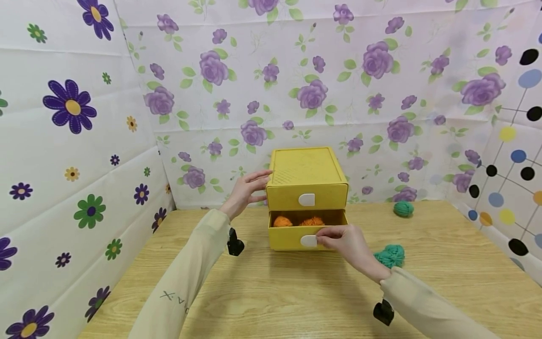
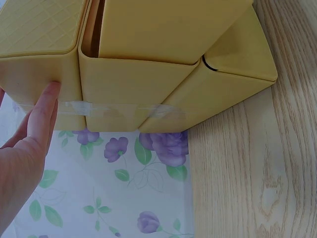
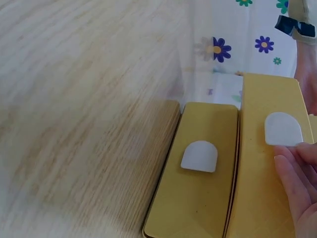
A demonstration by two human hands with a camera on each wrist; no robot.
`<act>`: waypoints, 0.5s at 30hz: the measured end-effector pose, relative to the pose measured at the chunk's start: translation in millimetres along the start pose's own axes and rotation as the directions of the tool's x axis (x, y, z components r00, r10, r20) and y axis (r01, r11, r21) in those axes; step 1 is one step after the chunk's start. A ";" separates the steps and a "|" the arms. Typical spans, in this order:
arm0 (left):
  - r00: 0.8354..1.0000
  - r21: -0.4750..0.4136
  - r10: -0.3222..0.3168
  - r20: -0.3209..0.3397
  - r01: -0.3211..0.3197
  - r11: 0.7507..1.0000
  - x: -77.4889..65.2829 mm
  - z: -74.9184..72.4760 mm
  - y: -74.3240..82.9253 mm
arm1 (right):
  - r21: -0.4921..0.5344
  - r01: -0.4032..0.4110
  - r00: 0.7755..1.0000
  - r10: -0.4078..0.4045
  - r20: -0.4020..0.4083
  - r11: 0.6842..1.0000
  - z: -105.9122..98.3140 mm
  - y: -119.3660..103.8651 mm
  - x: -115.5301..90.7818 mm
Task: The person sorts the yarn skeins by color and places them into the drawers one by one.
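A yellow cabinet [image 1: 306, 165] has its middle drawer [image 1: 282, 238] pulled out, with orange yarn balls [image 1: 312, 221] inside. My right hand [image 1: 345, 242] pinches the white handle [image 3: 283, 129] on that drawer's front. The top drawer [image 1: 281, 197] is closed. Below the pulled-out one, the bottom drawer [image 3: 198, 203] shows closed in the right wrist view; the head view hides it. My left hand [image 1: 250, 190] rests its extended fingers against the cabinet's left side, near the top. The left wrist view shows a fingertip [image 2: 52, 89] touching that side wall.
Two green yarn balls lie on the wooden table [image 1: 262, 301]: one bundle [image 1: 390, 255] beside my right wrist, another ball [image 1: 403, 208] farther back. Flowered cloth [image 1: 237, 108] hangs behind the cabinet. Clear tape [image 2: 119, 106] runs across the cabinet's side.
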State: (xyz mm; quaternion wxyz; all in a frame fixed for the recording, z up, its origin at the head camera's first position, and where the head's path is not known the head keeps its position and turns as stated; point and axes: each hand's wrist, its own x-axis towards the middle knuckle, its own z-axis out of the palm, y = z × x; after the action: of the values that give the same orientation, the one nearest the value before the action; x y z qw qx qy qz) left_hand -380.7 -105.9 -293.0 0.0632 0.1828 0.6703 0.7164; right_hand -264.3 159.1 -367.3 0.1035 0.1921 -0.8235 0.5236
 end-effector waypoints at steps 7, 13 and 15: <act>1.000 -0.002 -0.002 0.005 0.002 1.000 0.0 -0.6 -0.7 | -0.014 -0.013 1.000 0.013 -0.028 1.000 1.4 7.0 12.1; 1.000 -0.003 -0.006 0.004 0.006 1.000 0.3 -0.4 -0.5 | -0.057 -0.001 0.999 -0.002 -0.045 0.998 1.2 10.3 21.0; 1.000 -0.001 -0.006 0.003 0.006 1.000 0.5 -0.6 -0.4 | -0.067 -0.006 0.999 0.003 -0.048 0.998 1.0 12.2 24.4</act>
State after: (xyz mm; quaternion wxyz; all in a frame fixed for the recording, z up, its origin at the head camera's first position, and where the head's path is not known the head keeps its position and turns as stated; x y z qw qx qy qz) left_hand -381.5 -106.3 -293.3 0.0666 0.1817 0.6704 0.7163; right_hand -291.5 157.7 -368.8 0.1285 0.1742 -0.8384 0.5002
